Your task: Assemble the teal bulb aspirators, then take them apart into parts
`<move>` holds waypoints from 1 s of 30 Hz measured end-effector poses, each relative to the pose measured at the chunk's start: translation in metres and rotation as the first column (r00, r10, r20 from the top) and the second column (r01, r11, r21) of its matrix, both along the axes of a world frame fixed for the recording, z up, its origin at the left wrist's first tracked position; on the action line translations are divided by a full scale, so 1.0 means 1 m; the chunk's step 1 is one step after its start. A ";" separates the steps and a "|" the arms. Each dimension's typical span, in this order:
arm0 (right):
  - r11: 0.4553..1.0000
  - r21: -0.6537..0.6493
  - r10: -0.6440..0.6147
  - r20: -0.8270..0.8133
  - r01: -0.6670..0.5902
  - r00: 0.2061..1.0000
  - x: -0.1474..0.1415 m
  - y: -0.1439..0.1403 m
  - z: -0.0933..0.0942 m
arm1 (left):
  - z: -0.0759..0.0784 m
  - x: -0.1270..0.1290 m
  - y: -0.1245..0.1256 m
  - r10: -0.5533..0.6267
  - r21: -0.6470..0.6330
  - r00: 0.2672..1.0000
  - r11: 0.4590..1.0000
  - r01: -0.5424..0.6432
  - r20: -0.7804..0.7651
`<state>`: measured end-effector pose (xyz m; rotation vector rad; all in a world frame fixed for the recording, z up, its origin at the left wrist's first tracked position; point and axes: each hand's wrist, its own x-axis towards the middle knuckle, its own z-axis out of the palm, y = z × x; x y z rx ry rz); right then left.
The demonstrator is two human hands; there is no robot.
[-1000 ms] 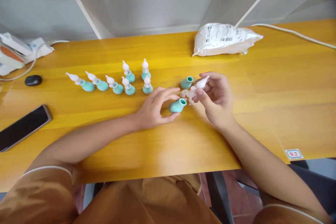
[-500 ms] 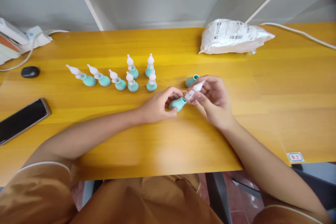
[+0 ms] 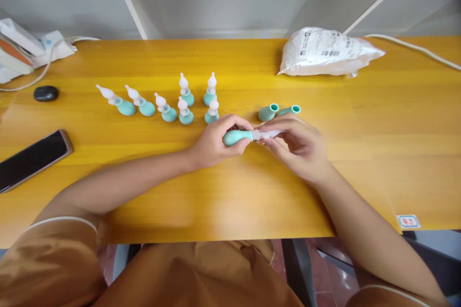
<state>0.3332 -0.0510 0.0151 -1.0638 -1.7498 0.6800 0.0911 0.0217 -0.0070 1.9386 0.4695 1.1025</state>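
Note:
My left hand (image 3: 213,144) is closed round a teal rubber bulb (image 3: 235,137), its neck facing right. My right hand (image 3: 304,148) pinches a whitish nozzle (image 3: 269,135), partly covered by the fingers. The clear end of the nozzle meets the mouth of the bulb; how deep it sits inside I cannot tell. Just beyond my right hand lie two loose bulbs, one teal bulb (image 3: 267,113) and another bulb (image 3: 289,110) partly behind the fingers, both with open mouths. To the left stand several nasal aspirators (image 3: 168,114), teal bulbs with pale nozzles on them.
At the back of the wooden table (image 3: 230,201) lies a white plastic package (image 3: 324,53), with a white cable (image 3: 414,47) to its right. A black mouse (image 3: 46,93) and a phone (image 3: 34,159) lie at the left. A small sticker (image 3: 408,221) is near the front right edge.
The nozzle has been turned and brought against the bulb's mouth, and the bulb now lies level, pointing right. A second loose bulb has come into sight behind my right hand.

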 end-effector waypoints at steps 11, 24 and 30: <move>0.973 0.225 0.013 0.192 -0.057 0.981 0.002 -0.001 0.012 | -0.004 0.000 0.000 0.034 0.172 0.999 0.985 -0.033 0.001; 0.989 0.128 0.052 0.154 -0.072 0.987 -0.001 -0.003 0.015 | -0.003 -0.004 -0.003 0.010 0.174 0.997 0.985 0.005 -0.083; 0.993 0.099 0.044 0.162 -0.061 0.986 0.000 -0.003 0.015 | -0.002 -0.005 -0.003 -0.002 0.151 0.994 0.988 0.019 -0.113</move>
